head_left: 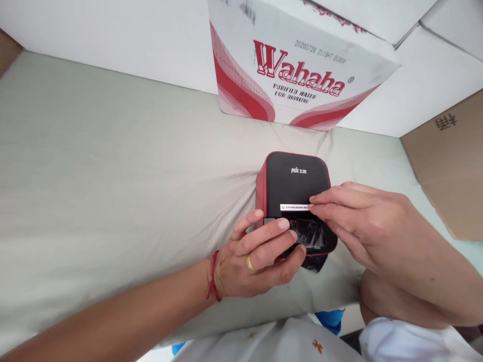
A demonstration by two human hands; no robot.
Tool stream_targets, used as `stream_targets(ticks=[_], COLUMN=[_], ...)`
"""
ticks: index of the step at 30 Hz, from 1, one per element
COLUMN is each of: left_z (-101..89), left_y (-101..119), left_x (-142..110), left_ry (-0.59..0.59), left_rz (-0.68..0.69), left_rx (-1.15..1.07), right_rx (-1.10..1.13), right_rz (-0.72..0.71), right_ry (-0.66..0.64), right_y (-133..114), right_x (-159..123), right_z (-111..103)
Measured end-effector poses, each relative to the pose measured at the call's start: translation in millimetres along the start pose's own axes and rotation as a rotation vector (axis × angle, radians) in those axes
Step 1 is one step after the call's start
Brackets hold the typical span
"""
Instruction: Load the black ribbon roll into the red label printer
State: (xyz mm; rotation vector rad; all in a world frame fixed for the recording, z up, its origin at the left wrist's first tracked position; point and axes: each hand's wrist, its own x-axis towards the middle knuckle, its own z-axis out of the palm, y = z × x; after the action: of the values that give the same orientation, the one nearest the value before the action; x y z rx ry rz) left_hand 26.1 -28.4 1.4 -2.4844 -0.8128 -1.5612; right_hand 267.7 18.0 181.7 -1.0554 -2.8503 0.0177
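Note:
A small black-topped, red-sided machine (289,183) that looks like a label printer sits on the pale green cloth. A glossy dark panel with wrinkled clear film covers the front of its lid. My left hand (260,251) grips its front left corner, fingers laid over the lid and panel; the thumb is hidden. A narrow white warning sticker (294,207) runs across the lid. At the sticker's right end, my right hand (350,213) pinches with thumb and fingertips, covering that end. A dark flap (316,262) sticks out below the machine's front edge.
Behind the machine stands a white and red water carton (302,75) against a white wall (124,40). A brown cardboard box (449,166) is at the right. Pale green cloth (113,166) spreads to the left. My clothed lap (279,342) is at the near edge.

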Motion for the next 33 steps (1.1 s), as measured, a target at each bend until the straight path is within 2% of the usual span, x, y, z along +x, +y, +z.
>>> stream_targets(ticks=[3, 7, 9, 13, 16, 19, 24, 29, 33], left_z=[1.6, 3.1, 3.6, 8.5, 14.1, 16.1, 11.6, 9.3, 10.8], left_y=[1, -5, -14, -36, -47, -50, -53, -55, -55], left_x=[-4, -6, -7, -12, -16, -16, -13, -13, -12], left_ry=[-0.01, 0.046, 0.059, 0.044, -0.014, -0.046, -0.088, -0.109, -0.113], left_rz=[-0.039, -0.086, -0.233, -0.706, -0.883, -0.886, -0.87, -0.846, -0.869], left_rx=[-0.102, -0.226, -0.342, -0.607, -0.865, -1.026, -1.052, -1.067, -1.093], right_rx=[-0.026, 0.003, 0.035, 0.047, 0.047, 0.112, 0.091, 0.078, 0.059], right_rz=[0.006, 0.023, 0.022, 0.02, 0.013, -0.034, -0.089, -0.129, -0.132], right_ry=[0.011, 0.021, 0.012, 0.004, -0.045, -0.131, -0.203, -0.24, -0.22], right_y=[-4, -1, 3, 5, -3, -13, -16, -13, -16], right_x=[1, 1, 1, -2, -12, -29, -53, -55, -55], right_z=[3, 3, 1, -2, -9, -14, -13, -10, -9])
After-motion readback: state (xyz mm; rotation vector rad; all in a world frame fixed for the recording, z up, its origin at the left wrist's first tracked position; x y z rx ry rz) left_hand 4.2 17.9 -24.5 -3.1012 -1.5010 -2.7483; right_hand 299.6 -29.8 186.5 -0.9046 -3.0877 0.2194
